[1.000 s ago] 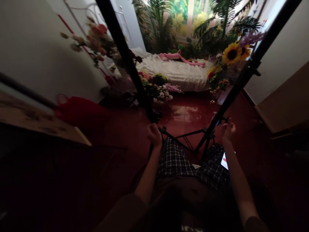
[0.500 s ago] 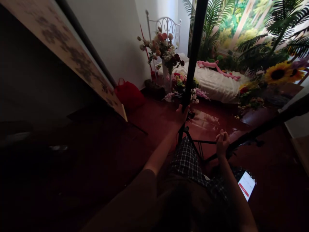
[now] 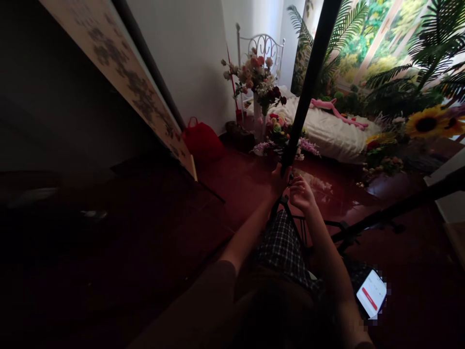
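Observation:
My left hand [image 3: 280, 178] is closed around the lower part of a black stand pole [image 3: 307, 97], which leans up and to the right. Beside it, my right hand [image 3: 301, 194] has its fingers bent in a pinch on a small dark knob [image 3: 291, 178] on the pole's side; the fingers partly hide the knob. Below both hands, the stand's folding legs [image 3: 285, 202] spread near my knee in checked cloth [image 3: 281, 237]. At the right, a second black pole [image 3: 403, 206] slants low, carrying a knob of its own [image 3: 398, 227].
A lit phone [image 3: 371, 293] rests by my right thigh. Ahead are vases of artificial flowers [image 3: 257, 77], a white-covered bed [image 3: 334, 131] with a pink plush toy [image 3: 341, 114], and sunflowers [image 3: 426, 123]. A red bag [image 3: 203, 140] and a floral panel [image 3: 134, 92] stand left.
My right hand has moved left from beside the second pole to the knob on the upright pole. My left hand keeps its grip. The view has shifted slightly.

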The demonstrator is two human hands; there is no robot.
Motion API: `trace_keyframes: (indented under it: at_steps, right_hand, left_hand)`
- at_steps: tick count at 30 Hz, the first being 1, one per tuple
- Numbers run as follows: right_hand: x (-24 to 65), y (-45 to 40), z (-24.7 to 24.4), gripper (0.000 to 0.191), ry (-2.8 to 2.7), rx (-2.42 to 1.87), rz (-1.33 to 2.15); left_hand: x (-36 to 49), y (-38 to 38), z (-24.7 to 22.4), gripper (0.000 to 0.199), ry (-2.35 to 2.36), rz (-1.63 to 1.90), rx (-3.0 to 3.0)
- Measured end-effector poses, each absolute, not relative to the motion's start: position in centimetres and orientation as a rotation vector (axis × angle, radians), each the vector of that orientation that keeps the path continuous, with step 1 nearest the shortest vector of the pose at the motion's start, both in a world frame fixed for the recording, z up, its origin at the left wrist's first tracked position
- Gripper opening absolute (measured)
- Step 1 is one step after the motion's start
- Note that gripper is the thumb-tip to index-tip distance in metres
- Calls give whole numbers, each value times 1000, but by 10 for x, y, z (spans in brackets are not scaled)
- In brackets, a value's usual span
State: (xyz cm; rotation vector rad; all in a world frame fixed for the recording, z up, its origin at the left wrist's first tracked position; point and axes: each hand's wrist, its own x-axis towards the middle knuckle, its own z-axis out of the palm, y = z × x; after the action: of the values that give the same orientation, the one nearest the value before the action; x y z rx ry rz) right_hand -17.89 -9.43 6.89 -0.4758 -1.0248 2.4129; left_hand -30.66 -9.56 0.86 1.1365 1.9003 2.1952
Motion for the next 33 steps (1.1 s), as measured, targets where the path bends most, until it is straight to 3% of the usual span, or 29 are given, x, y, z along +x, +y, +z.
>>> trace_keyframes:
  at_steps: [4, 8, 14, 17, 22, 24, 28, 33]
  right_hand:
    - [-178, -84, 69, 32, -909, -381, 2580]
    - [-175, -81, 67, 43, -665, -266, 2732]
    - [-182, -83, 62, 46, -929, -443, 2585]
    - [-183, -83, 55, 40, -1422, -624, 2222]
    - [-161, -77, 54, 19, -2269, -837, 927]
    - [-151, -74, 55, 12, -2423, -837, 595]
    - [-137, -79, 49, 17, -2500, -775, 462]
    - [-128, -95, 43, 41, -2504, -676, 376]
  left_hand:
    - [-307, -94, 8, 42, 1886, 2185, 1138]
    - [-308, -95, 8, 40, 1890, 2186, 1154]
    - [-310, -95, 6, 43, 1945, 2157, 1148]
    - [-310, -96, 8, 45, 1931, 2124, 1161]
    - [-308, -102, 15, 48, 1873, 2091, 1178]
    - [-307, -107, 19, 50, 1853, 2080, 1180]
    - [-311, -114, 32, 51, 1822, 2035, 1293]
    - [-314, -107, 62, 48, 1687, 2136, 1412]
